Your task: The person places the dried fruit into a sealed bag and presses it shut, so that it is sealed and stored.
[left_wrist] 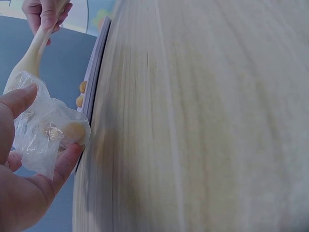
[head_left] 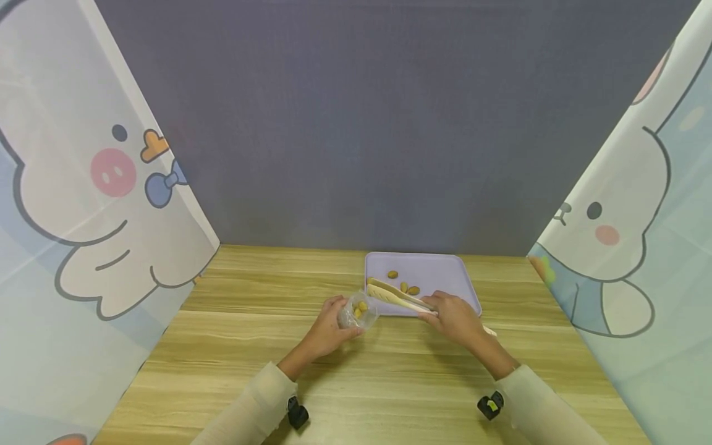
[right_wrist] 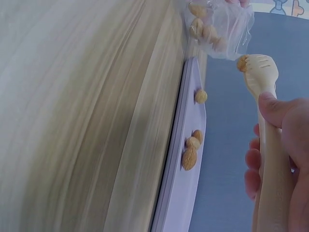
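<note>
My left hand point(head_left: 328, 330) holds a small clear plastic bag point(head_left: 350, 318), thumb and fingers around its sides, its mouth facing up. Several brown, rough-shelled nuts point(right_wrist: 196, 27) lie inside it. In my right hand point(head_left: 457, 318) is a pair of cream-coloured tongs point(right_wrist: 273, 169), gripped along the handles. Between the tong tips, one nut point(right_wrist: 242, 63) is pinched, close to the bag's opening. Several more nuts point(right_wrist: 189, 158) lie on the lilac tray point(head_left: 439, 272) beneath and behind the tongs.
The tray sits at the back of the wood-grain table point(head_left: 267, 334), near the grey back panel point(head_left: 345, 136). Side panels with cartoon animals point(head_left: 111, 173) flank the table. A small black device point(head_left: 297, 413) hangs at the left wrist, another point(head_left: 491, 405) at the right.
</note>
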A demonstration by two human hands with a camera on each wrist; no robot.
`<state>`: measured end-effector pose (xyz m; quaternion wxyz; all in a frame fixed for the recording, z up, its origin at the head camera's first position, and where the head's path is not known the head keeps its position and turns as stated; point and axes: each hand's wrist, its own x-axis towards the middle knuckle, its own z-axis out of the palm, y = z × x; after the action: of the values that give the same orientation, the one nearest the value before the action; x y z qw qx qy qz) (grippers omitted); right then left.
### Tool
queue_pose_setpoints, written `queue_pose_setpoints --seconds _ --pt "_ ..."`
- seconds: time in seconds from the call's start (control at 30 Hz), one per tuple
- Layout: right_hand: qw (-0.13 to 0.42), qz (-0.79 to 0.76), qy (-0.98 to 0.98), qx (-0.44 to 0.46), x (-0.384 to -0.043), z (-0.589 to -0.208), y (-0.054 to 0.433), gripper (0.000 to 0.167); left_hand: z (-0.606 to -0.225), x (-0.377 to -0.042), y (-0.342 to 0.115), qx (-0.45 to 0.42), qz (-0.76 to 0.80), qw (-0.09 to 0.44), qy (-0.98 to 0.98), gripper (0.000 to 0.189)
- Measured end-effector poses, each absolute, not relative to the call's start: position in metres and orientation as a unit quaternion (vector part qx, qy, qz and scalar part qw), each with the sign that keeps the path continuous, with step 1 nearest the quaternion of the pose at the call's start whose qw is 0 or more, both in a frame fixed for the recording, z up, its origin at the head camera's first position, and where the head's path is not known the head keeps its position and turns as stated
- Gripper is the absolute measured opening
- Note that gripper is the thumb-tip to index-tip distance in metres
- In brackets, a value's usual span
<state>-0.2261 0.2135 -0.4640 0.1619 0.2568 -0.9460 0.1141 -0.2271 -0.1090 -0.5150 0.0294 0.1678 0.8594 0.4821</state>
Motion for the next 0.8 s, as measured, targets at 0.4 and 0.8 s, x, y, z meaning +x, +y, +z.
queue_pose_setpoints --seconds 0.4,0.8 --pt "0.142 0.117 -0.947 0.262 -0.218 -0.464 0.206 0.042 -0.514 -0.226 -0.11 0.154 0.492 0.042 0.856 0.075" --pt "0.157 0.124 -0.938 0.282 -0.216 -0.465 0.202 0.039 -0.514 -0.226 -0.109 0.158 0.49 0.041 0.856 0.076"
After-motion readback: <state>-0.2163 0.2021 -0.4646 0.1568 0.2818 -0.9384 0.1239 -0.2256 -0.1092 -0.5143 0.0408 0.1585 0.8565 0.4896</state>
